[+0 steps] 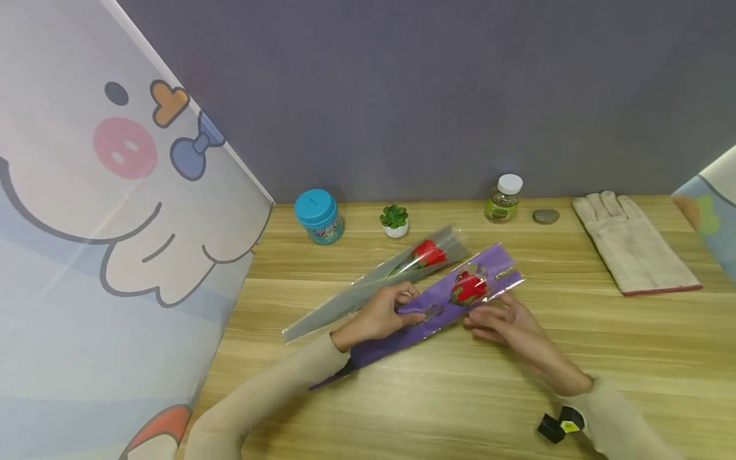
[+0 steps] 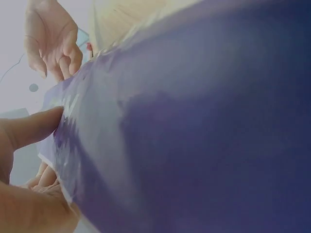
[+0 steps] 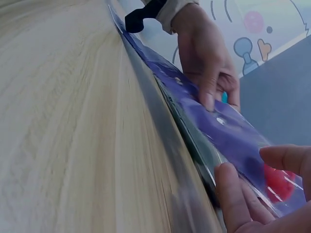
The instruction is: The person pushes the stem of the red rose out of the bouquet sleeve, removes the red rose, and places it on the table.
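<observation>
Handling of the purple-sleeved rose [image 1: 454, 295] is the step in hand, as far as the pictures tell. In the head view it lies slantwise at the frame's middle on the wooden tabletop [image 1: 575, 332]. The left hand [image 1: 379, 314] curls over the sleeve's middle and grips it; the right hand [image 1: 506, 322] sits just below the red bloom, fingers loosely extended at the sleeve's lower edge. A second rose in a clear sleeve [image 1: 397, 268] lies just above, parallel. Along the far edge stand a teal jar [image 1: 318, 215], a small potted plant [image 1: 394, 220], a white-capped bottle [image 1: 504, 198], a grey stone [image 1: 545, 216] and a work glove [image 1: 632, 246].

The left wrist view is nearly filled by purple wrap, the thumb pressing its edge at left.

The right wrist view shows the sleeve edge-on, raised slightly off the wood, the right fingertips [image 3: 228, 189] touching its near rim at lower right.

Any next move likely needs a firmer right-hand pinch, kept clear of the bloom.
</observation>
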Motion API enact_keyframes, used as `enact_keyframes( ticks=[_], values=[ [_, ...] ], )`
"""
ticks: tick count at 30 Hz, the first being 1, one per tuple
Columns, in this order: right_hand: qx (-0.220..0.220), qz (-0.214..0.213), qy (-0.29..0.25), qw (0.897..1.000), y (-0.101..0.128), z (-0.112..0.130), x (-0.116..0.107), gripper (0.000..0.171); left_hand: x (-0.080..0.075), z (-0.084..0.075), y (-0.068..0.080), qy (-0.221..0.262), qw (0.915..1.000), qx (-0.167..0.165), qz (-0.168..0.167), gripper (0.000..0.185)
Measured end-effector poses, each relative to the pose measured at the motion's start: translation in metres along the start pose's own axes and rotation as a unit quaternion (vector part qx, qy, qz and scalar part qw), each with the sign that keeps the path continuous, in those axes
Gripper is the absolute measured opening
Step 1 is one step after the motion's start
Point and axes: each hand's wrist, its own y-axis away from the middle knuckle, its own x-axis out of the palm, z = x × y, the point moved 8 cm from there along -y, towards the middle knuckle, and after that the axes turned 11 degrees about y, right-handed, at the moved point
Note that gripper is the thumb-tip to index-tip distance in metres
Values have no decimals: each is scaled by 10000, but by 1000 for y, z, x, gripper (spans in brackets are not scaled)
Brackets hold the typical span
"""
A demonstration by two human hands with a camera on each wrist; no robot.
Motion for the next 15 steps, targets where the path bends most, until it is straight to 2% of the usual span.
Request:
enact_keyframes(
  ticks=[5,11,15],
  values=[
    [-338,-153,-137,9992,-4,4,6,61,1,-5,-3,285,9995,-7,-138,26],
    [-588,-637,-345,9956,-7,9,2,43,4,-8,-9,814,9959,-111,-378,25],
    [-594,-802,-295,9946,-8,11,2,43,8,-14,-14,1254,9913,7,-397,25]
  ],
)
